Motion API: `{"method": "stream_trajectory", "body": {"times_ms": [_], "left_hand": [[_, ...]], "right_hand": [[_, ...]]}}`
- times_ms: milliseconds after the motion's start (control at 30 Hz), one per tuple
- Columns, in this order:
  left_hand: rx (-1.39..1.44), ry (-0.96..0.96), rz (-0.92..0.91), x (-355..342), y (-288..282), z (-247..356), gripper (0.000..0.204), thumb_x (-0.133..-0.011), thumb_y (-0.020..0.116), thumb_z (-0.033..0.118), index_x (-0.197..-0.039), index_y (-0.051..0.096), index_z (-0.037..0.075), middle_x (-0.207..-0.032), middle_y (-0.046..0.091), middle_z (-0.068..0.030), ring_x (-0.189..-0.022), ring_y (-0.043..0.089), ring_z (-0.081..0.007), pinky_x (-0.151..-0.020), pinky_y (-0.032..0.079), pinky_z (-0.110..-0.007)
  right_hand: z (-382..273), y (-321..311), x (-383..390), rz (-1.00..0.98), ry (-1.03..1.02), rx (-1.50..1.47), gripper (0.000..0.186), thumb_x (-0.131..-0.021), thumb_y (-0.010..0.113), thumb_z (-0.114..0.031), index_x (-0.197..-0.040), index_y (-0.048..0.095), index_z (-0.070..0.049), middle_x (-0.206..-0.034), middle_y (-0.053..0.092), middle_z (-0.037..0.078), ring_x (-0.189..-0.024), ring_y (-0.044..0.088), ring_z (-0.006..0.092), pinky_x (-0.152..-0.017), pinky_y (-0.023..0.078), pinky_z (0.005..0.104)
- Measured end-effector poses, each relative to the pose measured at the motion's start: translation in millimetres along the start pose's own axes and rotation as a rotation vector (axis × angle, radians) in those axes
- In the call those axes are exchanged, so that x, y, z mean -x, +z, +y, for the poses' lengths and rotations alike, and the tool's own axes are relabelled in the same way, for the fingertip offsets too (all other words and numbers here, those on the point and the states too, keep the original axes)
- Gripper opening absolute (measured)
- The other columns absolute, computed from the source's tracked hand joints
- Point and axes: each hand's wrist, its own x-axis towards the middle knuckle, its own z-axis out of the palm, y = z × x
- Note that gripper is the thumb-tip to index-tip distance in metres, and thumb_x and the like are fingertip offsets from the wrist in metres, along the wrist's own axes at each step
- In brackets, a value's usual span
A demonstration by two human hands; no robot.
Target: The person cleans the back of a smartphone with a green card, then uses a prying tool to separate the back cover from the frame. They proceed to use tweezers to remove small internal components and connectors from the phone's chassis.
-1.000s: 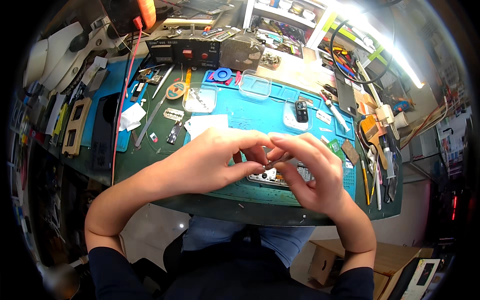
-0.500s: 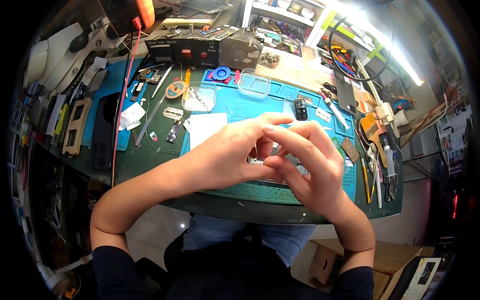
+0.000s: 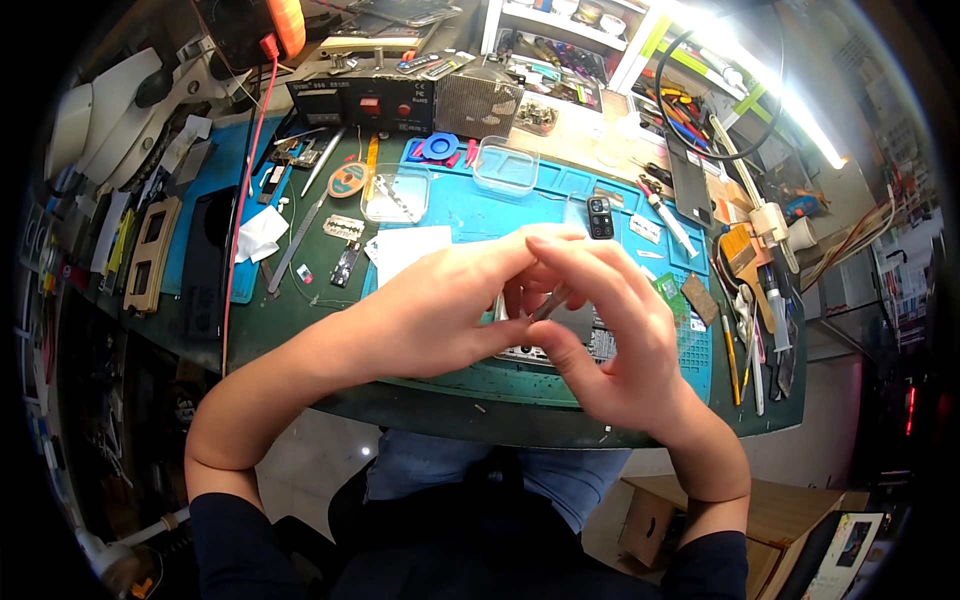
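My left hand (image 3: 455, 300) and my right hand (image 3: 640, 335) meet above the blue mat (image 3: 480, 225), fingertips close together. A slim grey, metal-looking piece (image 3: 549, 303) shows between the fingertips; its ends are hidden. The left thumb and fingers close around it, and the right thumb bears against the same spot. What the right fingers grip is covered. Below the hands lies an opened device (image 3: 603, 343) with circuit parts showing, mostly hidden. A white sheet (image 3: 412, 250) lies beyond the left hand, and a black camera module (image 3: 600, 218) sits past the right.
Two clear plastic boxes (image 3: 506, 165) stand on the mat's far part. A black power unit (image 3: 362, 106) is behind them. At the right are a syringe (image 3: 779, 320), a brown block (image 3: 699, 299) and several thin tools. To the left lie tweezers (image 3: 297, 245) and a solder wick reel (image 3: 347, 179).
The left hand has shifted slightly left and the right hand's fingers have opened out a little. More of the grey piece and of the device beneath now shows.
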Motion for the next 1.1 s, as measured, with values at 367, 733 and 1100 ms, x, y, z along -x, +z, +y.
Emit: {"method": "stream_trajectory", "body": {"times_ms": [367, 733, 1100], "left_hand": [[-0.114, -0.186, -0.076, -5.2, -2.1, 6.4, 0.051, -0.088, 0.083, 0.033, -0.123, 0.060, 0.003, -0.092, 0.063, -0.0076, -0.080, 0.063, -0.0232, -0.071, 0.053, -0.034], [-0.222, -0.013, -0.070, 4.9, 1.1, -16.6, 0.023, -0.086, 0.081, 0.018, -0.101, 0.068, 0.006, -0.098, 0.067, -0.0085, -0.091, 0.066, -0.0253, -0.075, 0.052, -0.037], [-0.291, 0.043, 0.022, 2.5, -3.0, -14.8, 0.009, -0.090, 0.070, 0.006, -0.098, 0.067, 0.006, -0.099, 0.070, -0.0077, -0.094, 0.066, -0.0306, -0.083, 0.049, -0.040]], "right_hand": [[6.8, 0.7, 2.9, -0.010, -0.059, 0.022, 0.055, -0.089, 0.065, 0.010, -0.142, 0.061, -0.004, -0.110, 0.069, 0.014, -0.087, 0.069, 0.0205, -0.073, 0.058, 0.0344], [9.5, -16.8, 7.9, 0.012, 0.028, -0.153, 0.057, -0.095, 0.060, 0.013, -0.149, 0.046, 0.006, -0.103, 0.068, 0.016, -0.096, 0.071, 0.0219, -0.087, 0.059, 0.0351], [12.1, -2.2, 15.5, 0.056, 0.063, -0.130, 0.060, -0.087, 0.065, 0.015, -0.144, 0.058, -0.004, -0.098, 0.068, 0.011, -0.083, 0.068, 0.0190, -0.076, 0.058, 0.0321]]}}
